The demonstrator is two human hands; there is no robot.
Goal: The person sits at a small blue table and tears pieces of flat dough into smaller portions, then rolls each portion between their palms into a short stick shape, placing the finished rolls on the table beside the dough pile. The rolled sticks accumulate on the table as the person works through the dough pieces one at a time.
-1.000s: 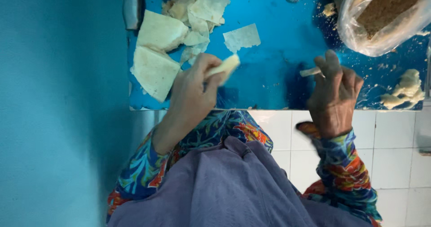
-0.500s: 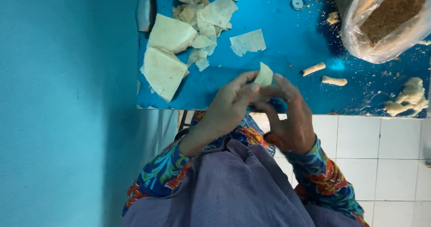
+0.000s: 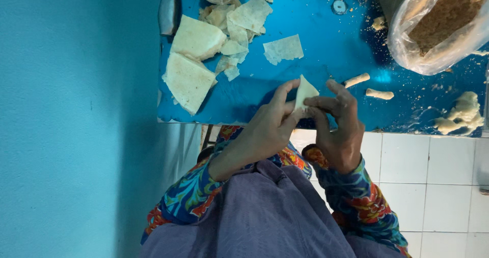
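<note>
Blue wall (image 3: 76,110); white-tiled floor (image 3: 433,176).

Bare blue table (image 3: 326,44) lies open ahead; pastry sheets (image 3: 196,59) crowd left, crumb bag (image 3: 438,28) right.

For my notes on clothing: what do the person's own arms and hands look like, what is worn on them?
Both hands, the left hand and the right hand, are bare, without gloves. Long sleeves reach the wrists, in a bright flower pattern of blue, red, orange and green.
</note>
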